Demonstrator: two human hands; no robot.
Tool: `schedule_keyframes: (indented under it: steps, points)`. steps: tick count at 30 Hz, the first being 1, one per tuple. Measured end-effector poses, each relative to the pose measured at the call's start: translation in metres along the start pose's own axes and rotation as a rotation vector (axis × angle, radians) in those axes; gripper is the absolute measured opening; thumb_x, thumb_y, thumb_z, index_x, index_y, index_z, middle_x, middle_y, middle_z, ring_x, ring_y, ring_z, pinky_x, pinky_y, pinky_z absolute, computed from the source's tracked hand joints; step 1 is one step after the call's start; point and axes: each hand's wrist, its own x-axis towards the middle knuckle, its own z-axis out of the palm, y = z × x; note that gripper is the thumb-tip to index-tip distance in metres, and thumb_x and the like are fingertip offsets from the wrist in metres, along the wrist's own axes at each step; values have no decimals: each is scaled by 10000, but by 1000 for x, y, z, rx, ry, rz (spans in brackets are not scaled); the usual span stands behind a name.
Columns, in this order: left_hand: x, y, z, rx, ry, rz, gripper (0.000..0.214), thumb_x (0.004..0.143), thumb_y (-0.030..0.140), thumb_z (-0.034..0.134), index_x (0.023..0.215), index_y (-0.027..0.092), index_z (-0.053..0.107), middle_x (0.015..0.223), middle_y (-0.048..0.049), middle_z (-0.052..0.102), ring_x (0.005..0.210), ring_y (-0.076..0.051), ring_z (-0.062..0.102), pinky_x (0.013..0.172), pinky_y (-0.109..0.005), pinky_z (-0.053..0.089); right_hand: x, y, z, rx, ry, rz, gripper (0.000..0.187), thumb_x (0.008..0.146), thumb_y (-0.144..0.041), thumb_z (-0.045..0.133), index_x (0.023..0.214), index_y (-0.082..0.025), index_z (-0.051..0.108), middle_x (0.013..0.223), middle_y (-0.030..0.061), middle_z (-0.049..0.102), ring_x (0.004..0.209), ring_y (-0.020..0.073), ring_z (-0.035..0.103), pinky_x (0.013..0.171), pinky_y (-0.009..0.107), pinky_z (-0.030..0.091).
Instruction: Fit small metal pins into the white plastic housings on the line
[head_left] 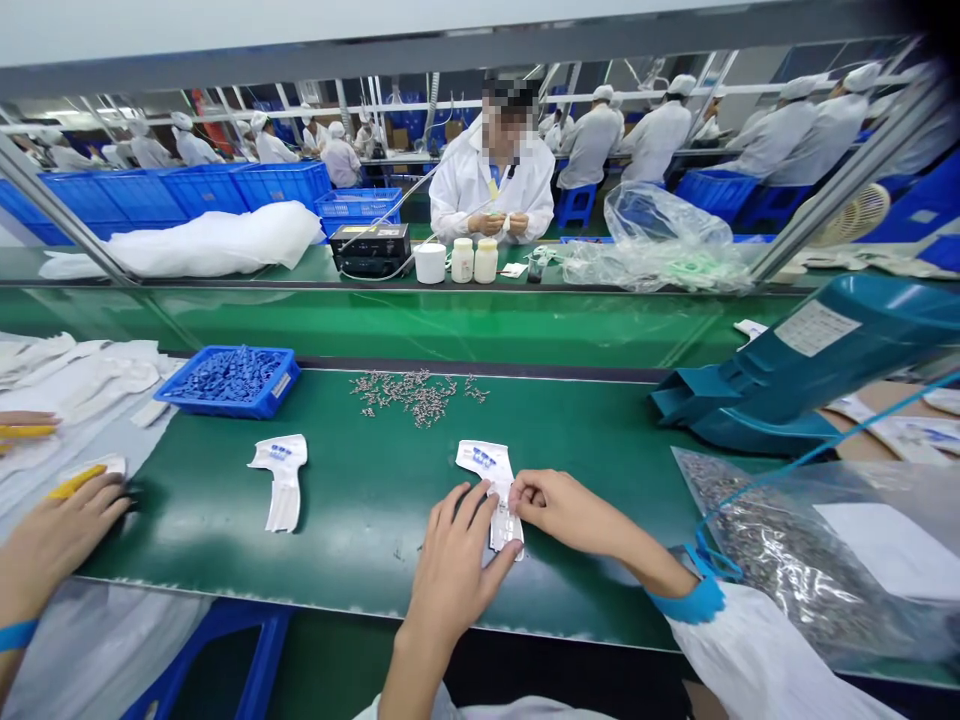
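Observation:
A white plastic shell [491, 480] with blue buttons lies on the green mat [360, 520] in front of me. My left hand [454, 565] rests on its lower part, fingers spread, thumb against the handle. My right hand [566, 510] pinches at the shell's handle with fingertips together; what they hold is too small to make out. A second white shell [281, 480] lies apart to the left. Several small metal screws [416, 393] are scattered beyond the shells.
A blue tray of blue parts [229, 380] sits at the left. A teal tool [795, 365] and a clear bag of screws [780, 540] lie at the right. A co-worker's hand [52, 535] is at the far left. A person sits across the conveyor belt [420, 325].

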Motion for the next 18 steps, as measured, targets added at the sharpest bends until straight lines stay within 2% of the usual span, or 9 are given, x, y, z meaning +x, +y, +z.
schedule_keyframes:
  steps: [8,10,12,15,18]
  points:
    - [0,1,0,12,-21,-7,483,945,401,581,1386,230,485,1466,-59,504,1342,-316,417,1077,-497,396,6,-3,-1,-84,-9,14,44,821,-174,568,844,-205,589,777,13,684,724,174,617,634,254,396]
    - [1,1,0,7,-17,-10,482,943,400,584,1385,231,489,1445,-67,525,1337,-315,427,1071,-500,399,11,0,-2,-53,-9,30,129,777,-140,602,874,-210,554,769,-3,669,724,167,613,629,248,399]
    - [1,1,0,0,-12,-16,478,942,400,588,1379,232,494,1435,-72,536,1334,-313,434,1066,-502,406,14,3,-1,0,-31,47,173,761,-130,616,881,-214,522,755,-18,654,699,155,616,596,233,416]
    - [0,-1,0,-20,-11,-26,478,948,400,581,1384,231,485,1460,-64,514,1343,-307,428,1073,-497,410,12,4,4,93,-55,78,131,819,-171,570,908,-209,482,780,-10,653,686,142,646,571,221,479]
    - [-2,-3,1,-37,-16,-44,485,965,395,555,1410,231,455,1494,-56,478,1359,-296,415,1081,-495,414,7,3,16,354,13,168,179,866,-260,552,1014,-195,475,840,19,658,791,162,687,660,255,558]
